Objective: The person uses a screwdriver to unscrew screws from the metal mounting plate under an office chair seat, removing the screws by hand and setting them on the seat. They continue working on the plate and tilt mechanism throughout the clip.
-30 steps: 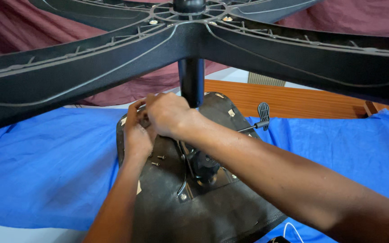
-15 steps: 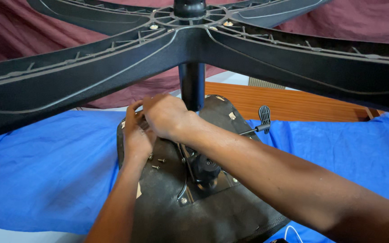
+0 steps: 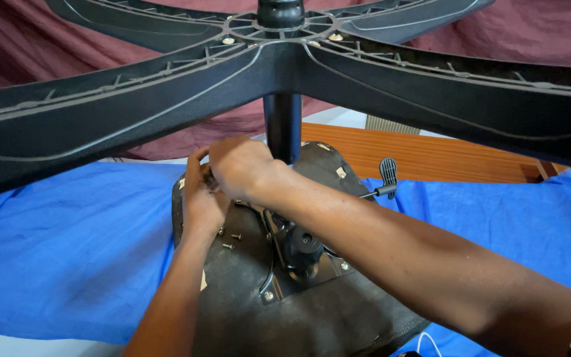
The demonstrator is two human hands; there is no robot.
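An upturned office chair lies seat-down on a blue cloth. Its black seat underside faces up, with a metal mechanism plate bolted on. The black column rises to the star base that spans the top of the view. My left hand rests on the seat's far left corner, fingers curled near some small screws. My right hand is closed just beyond it, pressed against the left one. What the fingers pinch is hidden.
A black adjustment lever sticks out to the right of the seat. Behind runs an orange-brown wooden board and a maroon cloth. A white cord shows at the bottom right.
Both hands stay at the seat's far left corner, shifting only slightly. The camera has tilted a little.
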